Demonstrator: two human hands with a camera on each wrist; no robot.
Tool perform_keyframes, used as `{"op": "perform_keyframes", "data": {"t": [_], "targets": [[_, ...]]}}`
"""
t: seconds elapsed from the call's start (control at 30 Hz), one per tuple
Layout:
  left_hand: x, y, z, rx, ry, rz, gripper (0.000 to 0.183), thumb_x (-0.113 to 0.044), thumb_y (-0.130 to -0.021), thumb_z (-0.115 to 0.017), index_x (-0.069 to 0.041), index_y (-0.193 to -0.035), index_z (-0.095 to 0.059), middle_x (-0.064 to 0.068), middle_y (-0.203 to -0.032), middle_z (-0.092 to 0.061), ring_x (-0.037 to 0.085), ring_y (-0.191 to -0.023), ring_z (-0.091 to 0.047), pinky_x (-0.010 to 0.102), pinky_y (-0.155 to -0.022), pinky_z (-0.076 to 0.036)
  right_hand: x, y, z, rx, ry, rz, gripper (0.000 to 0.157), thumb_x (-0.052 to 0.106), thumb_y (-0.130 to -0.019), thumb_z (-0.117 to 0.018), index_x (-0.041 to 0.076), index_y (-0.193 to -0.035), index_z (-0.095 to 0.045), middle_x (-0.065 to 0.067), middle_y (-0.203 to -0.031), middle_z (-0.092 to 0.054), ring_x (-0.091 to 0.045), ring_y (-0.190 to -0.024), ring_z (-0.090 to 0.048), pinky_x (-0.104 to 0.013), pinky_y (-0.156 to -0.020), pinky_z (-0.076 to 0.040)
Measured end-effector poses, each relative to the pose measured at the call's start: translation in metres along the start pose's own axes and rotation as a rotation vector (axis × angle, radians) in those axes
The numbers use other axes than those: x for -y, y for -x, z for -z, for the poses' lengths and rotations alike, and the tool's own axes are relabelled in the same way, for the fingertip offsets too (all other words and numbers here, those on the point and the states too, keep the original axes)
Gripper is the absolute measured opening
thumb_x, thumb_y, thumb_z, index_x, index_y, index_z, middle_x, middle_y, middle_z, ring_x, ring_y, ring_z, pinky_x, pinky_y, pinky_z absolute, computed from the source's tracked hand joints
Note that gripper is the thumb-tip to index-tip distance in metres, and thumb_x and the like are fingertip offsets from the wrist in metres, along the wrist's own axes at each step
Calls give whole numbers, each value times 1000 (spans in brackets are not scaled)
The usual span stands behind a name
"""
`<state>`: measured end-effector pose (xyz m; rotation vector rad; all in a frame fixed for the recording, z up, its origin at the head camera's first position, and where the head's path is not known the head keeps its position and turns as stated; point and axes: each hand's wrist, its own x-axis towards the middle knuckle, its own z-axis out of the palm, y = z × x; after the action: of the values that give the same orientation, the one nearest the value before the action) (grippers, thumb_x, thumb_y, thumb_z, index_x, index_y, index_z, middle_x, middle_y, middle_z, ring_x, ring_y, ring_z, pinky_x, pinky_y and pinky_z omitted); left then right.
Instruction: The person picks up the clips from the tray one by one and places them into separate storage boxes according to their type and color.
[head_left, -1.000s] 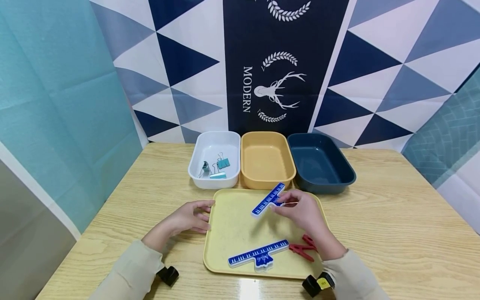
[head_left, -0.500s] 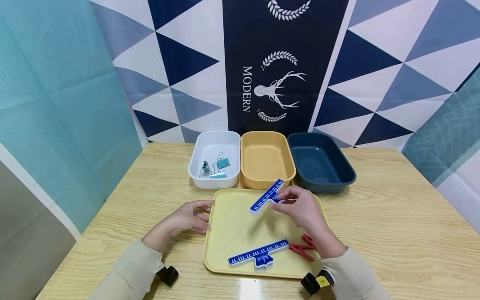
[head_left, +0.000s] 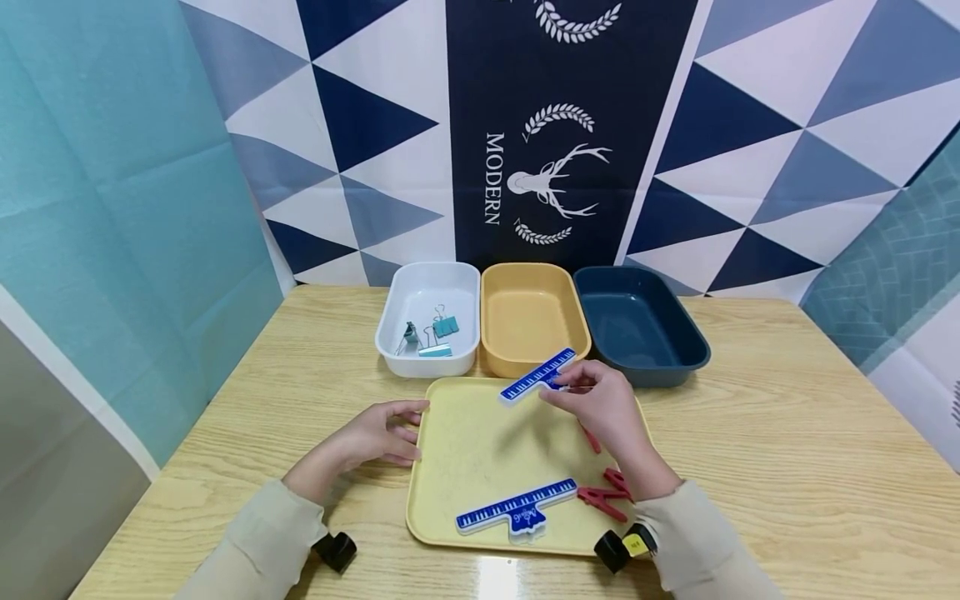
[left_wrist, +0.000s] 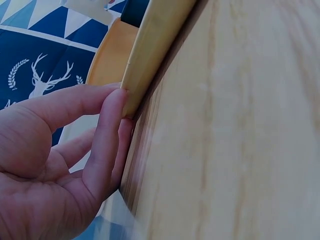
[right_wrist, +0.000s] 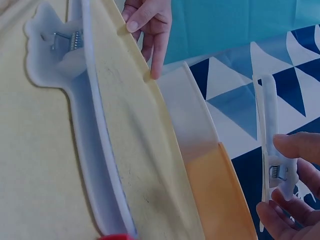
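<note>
My right hand (head_left: pixel 600 404) pinches a blue-and-white piano-key page clip (head_left: pixel 536 377) between thumb and fingers, raised over the far edge of the yellow tray (head_left: pixel 480 450). In the right wrist view, its white side and coil spring (right_wrist: pixel 275 172) show. A second piano-key page clip (head_left: pixel 517 507) lies near the tray's front edge. Beside it lies a red clothespin (head_left: pixel 603 498); another red piece (head_left: pixel 591 437) is partly hidden behind my right hand. My left hand (head_left: pixel 382 433) touches the tray's left rim with spread fingertips, which the left wrist view shows at the rim (left_wrist: pixel 150 50).
Behind the tray stand a white bin (head_left: pixel 397 358) with several teal binder clips (head_left: pixel 446 326), an orange bin (head_left: pixel 532 362) and a dark blue bin (head_left: pixel 667 375), side by side. A patterned cloth (head_left: pixel 375 167) hangs behind the wooden table (head_left: pixel 787 433).
My right hand has lifted the page clip slightly away, toward the orange bin, uncovering a red piece on the tray. My left hand has stayed at the rim.
</note>
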<state>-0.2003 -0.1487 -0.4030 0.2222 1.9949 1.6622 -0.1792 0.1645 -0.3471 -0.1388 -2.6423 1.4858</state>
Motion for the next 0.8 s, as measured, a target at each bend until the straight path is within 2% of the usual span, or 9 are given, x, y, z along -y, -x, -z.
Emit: {"op": "perform_keyframes", "data": {"t": [0.53,0.8], "targets": [[1,2,1,-7,9,-1,71,13,-74,-69,1,-139,-40,19,-121,-43,22,-89,-59,39,-74,-58,6,-12,-3,-1,-29,-32,35,30,-72,-81,5,-91,-67,-9,-97,-59,-24,-88,-50,-27,-66,-48],[-1,2,1,5,4,-4,71,11,-76,-69,1,-139,-39,20,-123,-43,22,-90,-60,39,-74,-58,5,-20,-5,-28,-14,-37,37,33,-72,-81,5,-90,-64,-10,-93,-58,-25,-86,-48,-27,-63,-46]]}}
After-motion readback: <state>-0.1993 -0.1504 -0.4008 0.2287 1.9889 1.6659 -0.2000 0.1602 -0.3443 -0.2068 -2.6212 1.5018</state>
